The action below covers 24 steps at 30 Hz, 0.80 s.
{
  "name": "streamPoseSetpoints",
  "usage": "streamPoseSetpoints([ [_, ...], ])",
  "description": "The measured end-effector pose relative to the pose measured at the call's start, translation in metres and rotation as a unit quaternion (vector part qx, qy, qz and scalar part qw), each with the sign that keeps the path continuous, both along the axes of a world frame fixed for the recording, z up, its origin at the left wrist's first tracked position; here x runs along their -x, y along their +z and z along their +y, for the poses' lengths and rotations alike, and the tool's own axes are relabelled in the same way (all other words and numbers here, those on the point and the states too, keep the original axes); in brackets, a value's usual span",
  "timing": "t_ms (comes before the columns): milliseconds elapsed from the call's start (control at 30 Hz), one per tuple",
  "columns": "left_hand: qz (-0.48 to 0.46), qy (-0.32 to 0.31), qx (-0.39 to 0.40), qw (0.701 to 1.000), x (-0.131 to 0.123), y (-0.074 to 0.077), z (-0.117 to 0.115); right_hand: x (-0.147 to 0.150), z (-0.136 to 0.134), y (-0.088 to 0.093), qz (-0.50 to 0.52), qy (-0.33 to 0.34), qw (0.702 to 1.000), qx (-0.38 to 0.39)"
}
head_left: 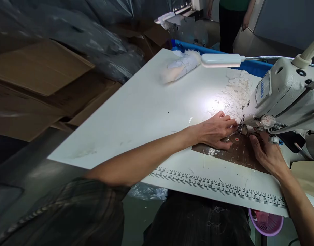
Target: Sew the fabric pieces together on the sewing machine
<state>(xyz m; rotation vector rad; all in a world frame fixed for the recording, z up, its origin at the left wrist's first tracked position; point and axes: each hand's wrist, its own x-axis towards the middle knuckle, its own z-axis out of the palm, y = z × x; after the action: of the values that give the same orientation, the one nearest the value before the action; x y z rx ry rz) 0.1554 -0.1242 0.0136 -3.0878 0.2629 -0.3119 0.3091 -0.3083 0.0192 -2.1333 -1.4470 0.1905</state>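
White lace (235, 89) lies heaped on the sewing table behind the needle area, under the lamp's bright spot. My left hand (217, 131) is closed on the lace's near edge with bent fingers, just left of the presser foot (242, 130). To the right of the foot, my right hand (268, 153) rests low on the brown plate (231, 155), its thumb stretched apart. The machine head partly hides its other fingers, and no held thing shows there. The white sewing machine (282, 92) stands over both hands.
A white lamp (220, 60) hangs over the table (136, 116). A wrapped pale roll (182, 66) lies at the back. Cardboard boxes (39, 68) stand left. A printed ruler (215, 184) follows the front edge, with a purple basket (268, 225) below. Another person (233, 20) stands behind.
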Motion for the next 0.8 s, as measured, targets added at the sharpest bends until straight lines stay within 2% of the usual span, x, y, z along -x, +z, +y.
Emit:
streamPoseSetpoints([
  [200, -0.019, 0.009, 0.038, 0.999, -0.001, -0.004, 0.001, -0.006, -0.006, -0.007, -0.012, -0.044, 0.999, -0.016],
  [300, -0.03, 0.027, 0.095, 0.995, -0.001, -0.005, 0.001, -0.011, -0.005, -0.009, -0.032, -0.054, 0.997, -0.034],
  [433, 0.001, 0.024, 0.16, 0.987, -0.004, -0.002, 0.001, -0.015, -0.004, -0.008, -0.058, -0.073, 0.992, -0.087],
  [533, 0.022, 0.057, 0.132, 0.989, -0.004, 0.005, -0.001, -0.018, -0.005, -0.008, -0.088, -0.093, 0.983, -0.129],
  [667, 0.073, 0.178, 0.063, 0.979, 0.004, 0.019, -0.004, -0.027, -0.008, -0.011, -0.09, -0.096, 0.984, -0.118],
  [733, 0.077, 0.196, 0.046, 0.977, 0.007, 0.025, -0.002, -0.032, -0.009, -0.016, -0.097, -0.076, 0.988, -0.098],
  [800, 0.06, 0.183, 0.025, 0.981, 0.005, 0.029, 0.005, -0.037, -0.01, -0.023, -0.116, -0.05, 0.989, -0.075],
])
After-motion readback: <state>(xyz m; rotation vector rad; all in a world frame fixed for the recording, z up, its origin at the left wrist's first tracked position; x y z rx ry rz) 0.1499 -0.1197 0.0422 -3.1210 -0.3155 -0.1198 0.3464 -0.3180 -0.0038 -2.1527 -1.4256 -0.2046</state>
